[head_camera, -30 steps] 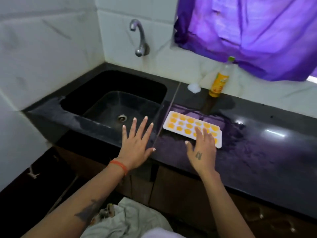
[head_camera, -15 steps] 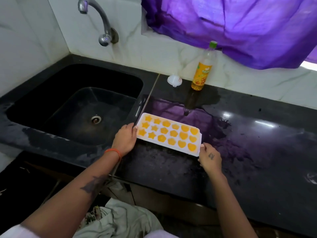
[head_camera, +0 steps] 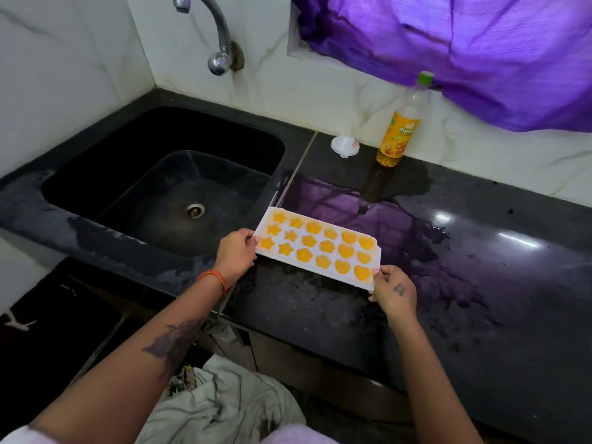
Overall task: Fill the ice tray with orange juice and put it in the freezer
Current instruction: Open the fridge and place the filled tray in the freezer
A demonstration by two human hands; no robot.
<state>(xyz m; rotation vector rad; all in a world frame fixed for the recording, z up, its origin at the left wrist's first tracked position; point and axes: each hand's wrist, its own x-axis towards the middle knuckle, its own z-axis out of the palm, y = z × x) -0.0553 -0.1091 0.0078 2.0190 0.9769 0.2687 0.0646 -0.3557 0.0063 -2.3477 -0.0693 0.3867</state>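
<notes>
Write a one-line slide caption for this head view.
Both hands, left and right, grip the juice-filled ice tray by its ends on the black counter.

I hold my left hand (head_camera: 235,254) and right hand (head_camera: 393,291) forward, fingers curled in pinching grips (orange band on left wrist).

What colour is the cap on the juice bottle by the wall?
Green; the juice bottle shows it clearly in the head view.

The faucet (head_camera: 221,43) spout and purple curtain (head_camera: 464,52) run off-frame.
</notes>
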